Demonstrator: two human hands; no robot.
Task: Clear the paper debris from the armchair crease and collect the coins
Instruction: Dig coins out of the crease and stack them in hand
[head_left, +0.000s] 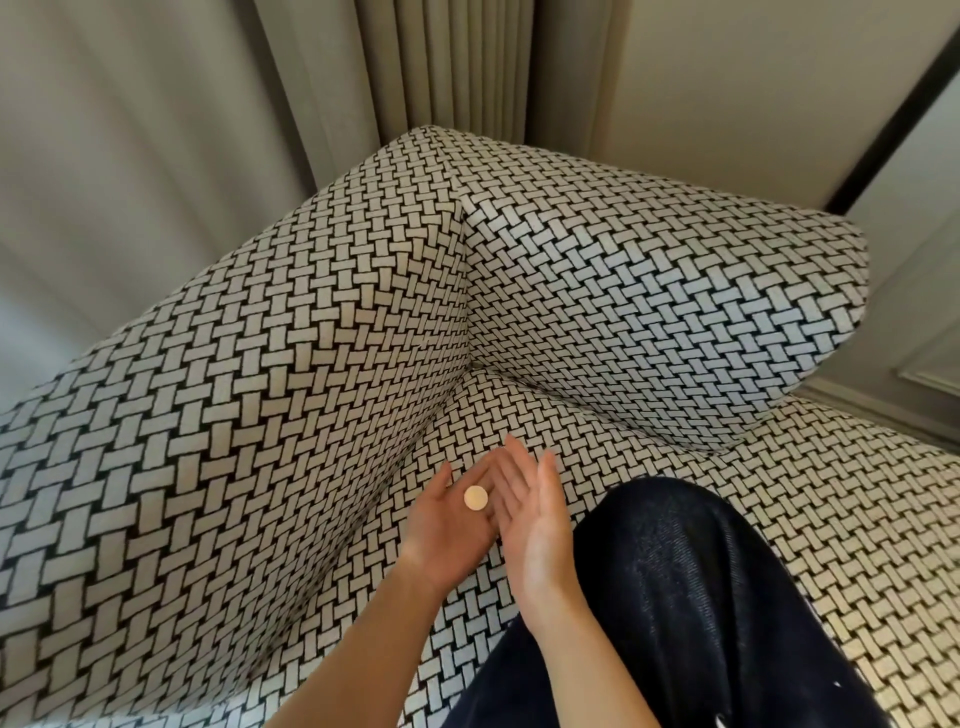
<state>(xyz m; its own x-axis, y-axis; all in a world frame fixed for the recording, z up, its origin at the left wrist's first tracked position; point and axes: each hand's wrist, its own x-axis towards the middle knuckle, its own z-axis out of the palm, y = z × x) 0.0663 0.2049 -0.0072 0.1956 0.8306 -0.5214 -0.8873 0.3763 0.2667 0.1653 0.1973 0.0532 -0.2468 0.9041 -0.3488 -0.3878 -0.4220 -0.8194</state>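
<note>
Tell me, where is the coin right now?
In the head view, low and centre, the coin lies on the open left hand, close beside the right hand, over the armchair seat.

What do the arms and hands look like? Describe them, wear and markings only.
The left hand and right hand are bare: no gloves, rings or watch show. The left forearm and right forearm are bare too, with no sleeve in view.
</note>
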